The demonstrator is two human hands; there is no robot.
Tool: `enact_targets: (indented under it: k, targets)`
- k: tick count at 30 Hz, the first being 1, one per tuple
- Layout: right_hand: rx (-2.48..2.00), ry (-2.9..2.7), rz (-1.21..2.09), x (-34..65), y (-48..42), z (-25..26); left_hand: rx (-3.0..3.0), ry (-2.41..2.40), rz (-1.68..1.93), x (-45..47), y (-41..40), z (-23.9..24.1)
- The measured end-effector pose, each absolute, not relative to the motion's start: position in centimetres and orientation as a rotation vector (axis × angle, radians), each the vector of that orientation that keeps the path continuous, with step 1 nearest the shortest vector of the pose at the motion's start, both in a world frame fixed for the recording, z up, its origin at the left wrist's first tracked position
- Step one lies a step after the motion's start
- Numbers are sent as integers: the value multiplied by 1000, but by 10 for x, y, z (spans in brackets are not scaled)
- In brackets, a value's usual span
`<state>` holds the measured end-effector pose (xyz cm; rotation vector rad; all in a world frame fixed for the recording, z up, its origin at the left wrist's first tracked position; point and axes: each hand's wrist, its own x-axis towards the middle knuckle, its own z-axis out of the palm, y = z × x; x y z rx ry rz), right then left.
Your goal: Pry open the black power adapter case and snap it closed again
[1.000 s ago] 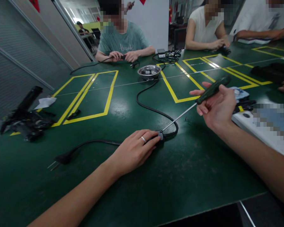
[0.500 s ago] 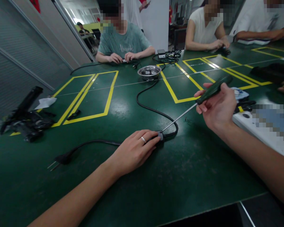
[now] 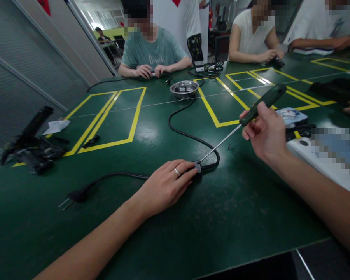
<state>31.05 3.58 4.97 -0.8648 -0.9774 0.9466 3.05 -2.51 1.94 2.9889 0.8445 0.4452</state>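
Note:
My left hand (image 3: 167,184), with a ring on one finger, lies over a small grey-and-black cord switch (image 3: 197,168) and holds it down on the green table; most of the switch is hidden under the fingers. A black power cord (image 3: 189,136) runs out of its right end and curves away toward the back. To the left, the cord leads to a two-pin plug (image 3: 78,195). In my right hand (image 3: 266,132) is a screwdriver (image 3: 262,104) with a dark green handle, gripped between thumb and fingers. Its thin metal shaft slants down, the tip touching the switch's top.
A metal bowl (image 3: 184,89) with small parts stands mid-table, partly over the cord. Black gear (image 3: 36,146) and white paper (image 3: 58,126) lie at left. A white box (image 3: 315,159) sits by my right forearm. Yellow tape (image 3: 131,134) marks the table. Several people sit opposite.
My right hand has turned on the screwdriver handle and shifted slightly left, its grip altered. The tip stays on the switch and my left hand has not moved. Someone standing behind has shifted.

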Motion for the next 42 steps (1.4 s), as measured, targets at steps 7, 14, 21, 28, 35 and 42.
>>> enact_targets:
  k: [7,14,21,28,35,42]
  targets:
    - [-803,-952,1074,311,35,50,2995,858,419,31,-25,21]
    - [-864,-936,999,310,36,50,2980,878,410,29,-26,20]
    - [-760,-914,1086,310,33,49,2988,868,421,30,-26,22]
    - [-838,-932,961,309,35,48,2995,866,407,30,-25,20]
    - [-751,-959,1029,310,32,50,2953,884,382,30,-26,20]
    - [-782,-930,899,308,34,49,2798,1045,369,34,-27,18]
